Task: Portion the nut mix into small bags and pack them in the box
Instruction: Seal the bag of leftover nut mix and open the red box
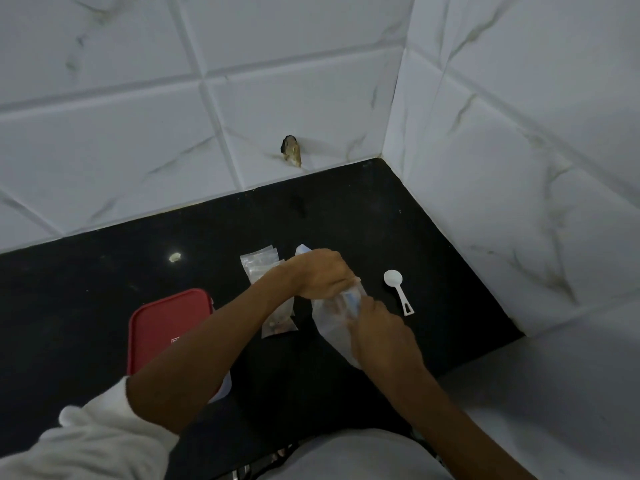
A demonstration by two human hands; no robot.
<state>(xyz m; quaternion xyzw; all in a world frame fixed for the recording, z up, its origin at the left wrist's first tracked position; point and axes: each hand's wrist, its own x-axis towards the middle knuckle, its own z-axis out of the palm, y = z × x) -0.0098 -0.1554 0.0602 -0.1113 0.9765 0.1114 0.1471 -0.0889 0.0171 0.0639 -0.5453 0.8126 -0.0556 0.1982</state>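
Observation:
A large clear plastic bag with a blue zip strip lies on the black counter. My left hand grips its upper end and my right hand pinches its edge lower down. Just left of it, partly under my left forearm, lies a small clear bag with nuts in it. A stack of empty small bags sits behind that. The box with a red lid stands at the left, its lid on. A white plastic scoop lies to the right.
White marbled tile walls close the counter at the back and right, meeting in a corner. A chipped hole shows in the back wall. A small pale crumb lies on the counter at the left.

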